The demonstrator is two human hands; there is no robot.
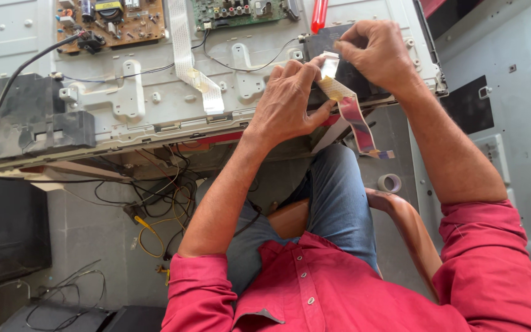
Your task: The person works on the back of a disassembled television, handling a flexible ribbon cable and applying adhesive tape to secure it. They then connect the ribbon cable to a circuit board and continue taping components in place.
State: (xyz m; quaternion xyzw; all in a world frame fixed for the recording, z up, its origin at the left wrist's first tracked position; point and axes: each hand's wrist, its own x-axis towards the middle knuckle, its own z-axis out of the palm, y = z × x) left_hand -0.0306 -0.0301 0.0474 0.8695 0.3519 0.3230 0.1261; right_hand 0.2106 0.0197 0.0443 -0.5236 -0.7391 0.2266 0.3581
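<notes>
The flat ribbon cable [351,114] is held over the lower right edge of the opened television back panel [155,86], above the knee in blue jeans [339,197]. Its long axis is set on a slant, from upper left at the fingers down to lower right, where the free end hangs past the panel edge. It is seen as a thin, flat strip, whitish and yellowish near the top, with a glossy sheen of red and blue lower down. The left hand [290,101] is closed on the upper part, thumb against fingers. The right hand [379,55] is pinched on the top end, beside a dark block [345,74].
</notes>
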